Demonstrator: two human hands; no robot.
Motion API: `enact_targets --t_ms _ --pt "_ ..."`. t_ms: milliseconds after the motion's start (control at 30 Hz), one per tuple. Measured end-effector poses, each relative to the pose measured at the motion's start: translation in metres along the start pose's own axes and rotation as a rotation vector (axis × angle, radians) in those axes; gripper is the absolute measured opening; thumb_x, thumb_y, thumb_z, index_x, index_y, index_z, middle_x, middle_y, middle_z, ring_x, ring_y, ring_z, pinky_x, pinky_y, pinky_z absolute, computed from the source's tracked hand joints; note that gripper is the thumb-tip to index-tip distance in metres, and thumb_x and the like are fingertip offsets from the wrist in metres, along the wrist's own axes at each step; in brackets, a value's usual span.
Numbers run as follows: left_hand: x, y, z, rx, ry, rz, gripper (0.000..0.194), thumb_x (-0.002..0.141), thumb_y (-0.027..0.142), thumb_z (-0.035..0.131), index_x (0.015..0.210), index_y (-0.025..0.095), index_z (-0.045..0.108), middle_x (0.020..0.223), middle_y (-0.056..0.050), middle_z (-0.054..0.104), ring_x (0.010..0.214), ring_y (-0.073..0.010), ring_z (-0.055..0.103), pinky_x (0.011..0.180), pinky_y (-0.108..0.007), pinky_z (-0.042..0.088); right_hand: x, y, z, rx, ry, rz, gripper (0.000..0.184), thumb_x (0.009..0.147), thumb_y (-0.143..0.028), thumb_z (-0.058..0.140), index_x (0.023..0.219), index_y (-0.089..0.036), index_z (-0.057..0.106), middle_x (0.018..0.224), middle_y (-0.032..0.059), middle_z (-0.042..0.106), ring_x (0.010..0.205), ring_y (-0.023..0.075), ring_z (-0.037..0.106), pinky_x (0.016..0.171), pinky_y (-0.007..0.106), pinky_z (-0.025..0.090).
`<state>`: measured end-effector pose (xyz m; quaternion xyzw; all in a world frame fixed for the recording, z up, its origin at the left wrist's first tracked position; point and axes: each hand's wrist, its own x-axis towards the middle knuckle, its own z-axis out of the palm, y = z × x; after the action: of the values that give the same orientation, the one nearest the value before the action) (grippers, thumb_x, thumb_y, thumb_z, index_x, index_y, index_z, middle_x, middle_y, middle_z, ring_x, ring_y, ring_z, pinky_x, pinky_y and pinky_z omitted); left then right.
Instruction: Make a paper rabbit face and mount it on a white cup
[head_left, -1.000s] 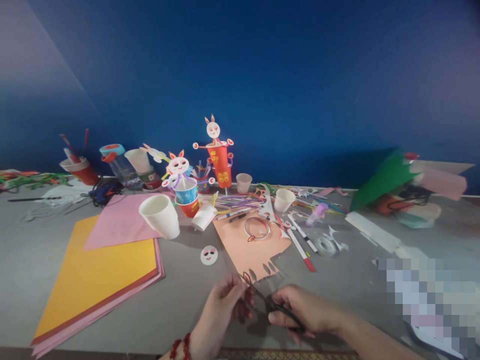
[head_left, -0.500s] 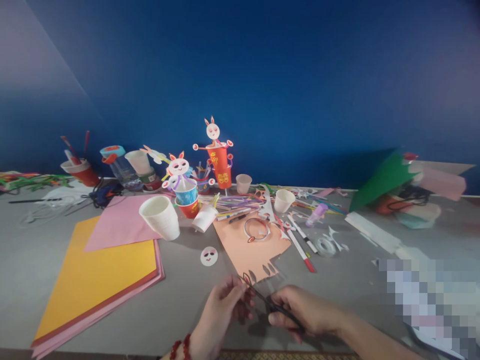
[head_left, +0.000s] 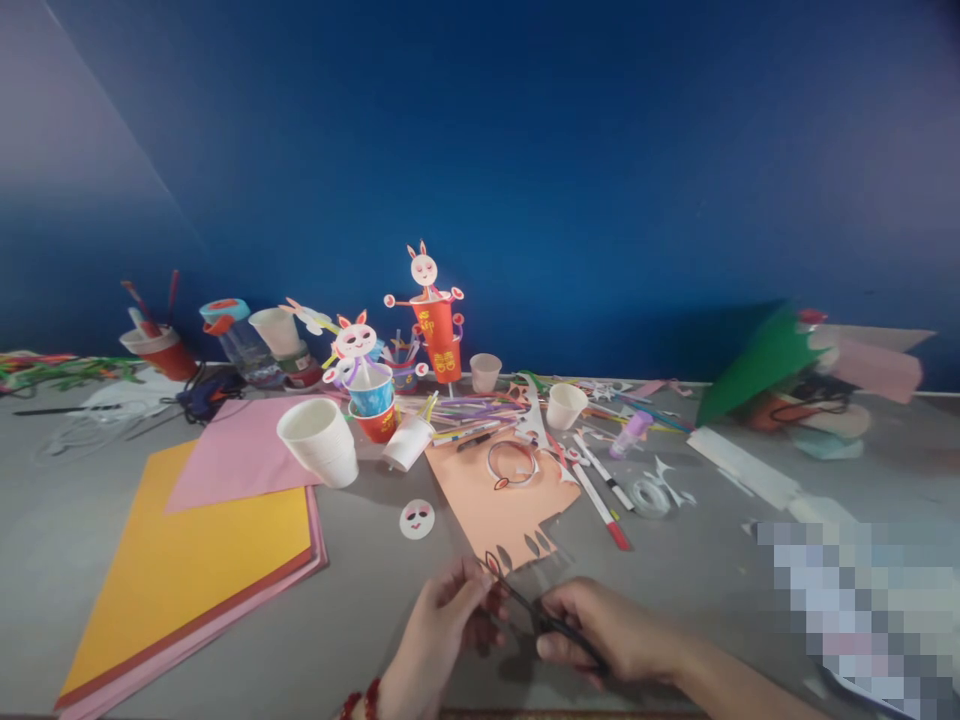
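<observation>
My left hand (head_left: 442,620) pinches a small leaf-shaped paper ear (head_left: 492,562), pale with a red middle and a dark outline. In my right hand (head_left: 600,628) are black-handled scissors (head_left: 566,636), their blades pointing left at the ear, against or close to its edge. How far the blades are apart I cannot tell. Just beyond both hands lies a peach paper sheet (head_left: 469,500) with leaf-shaped holes cut along its near edge. A round white paper face (head_left: 417,519) with dark eyes rests flat to the left of the sheet.
A white paper cup (head_left: 321,445) stands left of centre, behind yellow paper (head_left: 202,560). Farther back are cup figures with rabbit heads, one on a blue cup (head_left: 373,390), one on red cups (head_left: 439,345). Markers (head_left: 604,510) and a tape roll (head_left: 651,496) lie to the right.
The view has shifted slightly, so things on the table sit a little lower in it. Both hands, the scissors and the paper ear keep nearly the same position.
</observation>
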<state>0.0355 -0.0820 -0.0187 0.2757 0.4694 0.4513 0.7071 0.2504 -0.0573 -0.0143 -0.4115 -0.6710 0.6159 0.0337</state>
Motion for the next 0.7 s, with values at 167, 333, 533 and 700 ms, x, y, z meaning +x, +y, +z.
enact_targets --t_ms 167,333,533,700 --pt "0.000 0.000 -0.002 -0.034 -0.014 -0.026 0.043 0.062 0.050 0.086 0.070 0.015 0.062 0.066 -0.002 0.065 0.057 -0.0138 0.060 0.050 -0.024 0.049 -0.003 -0.006 0.001 -0.089 0.024 -0.020 0.056 0.086 -0.072 0.051 0.067 -0.020 0.042 0.051 -0.0066 0.047 0.044 0.0064 0.042 0.041 0.016 0.028" --pt "0.000 0.002 -0.003 -0.057 -0.034 -0.029 0.043 0.063 0.052 0.084 0.070 0.016 0.061 0.063 0.000 0.063 0.053 -0.0127 0.057 0.048 -0.024 0.050 -0.006 -0.011 0.000 -0.078 0.011 0.007 0.057 0.083 -0.074 0.052 0.068 -0.021 0.042 0.050 -0.0076 0.044 0.044 0.0070 0.042 0.041 0.017 0.027" --pt "0.001 0.004 0.001 0.028 -0.007 0.002 0.044 0.062 0.054 0.082 0.067 0.017 0.060 0.060 0.000 0.062 0.049 -0.0110 0.055 0.047 -0.021 0.047 -0.011 -0.016 0.007 -0.014 0.012 0.062 0.057 0.081 -0.076 0.054 0.071 -0.021 0.045 0.048 -0.0072 0.048 0.041 0.0068 0.041 0.040 0.018 0.026" --pt "0.002 0.001 0.000 0.073 0.006 0.009 0.043 0.065 0.055 0.079 0.066 0.017 0.058 0.058 0.001 0.062 0.047 -0.0103 0.052 0.046 -0.022 0.044 -0.010 -0.016 0.023 0.220 -0.020 0.130 0.065 0.076 -0.085 0.048 0.081 -0.021 0.046 0.046 -0.0097 0.046 0.033 0.0044 0.031 0.033 0.018 0.018"
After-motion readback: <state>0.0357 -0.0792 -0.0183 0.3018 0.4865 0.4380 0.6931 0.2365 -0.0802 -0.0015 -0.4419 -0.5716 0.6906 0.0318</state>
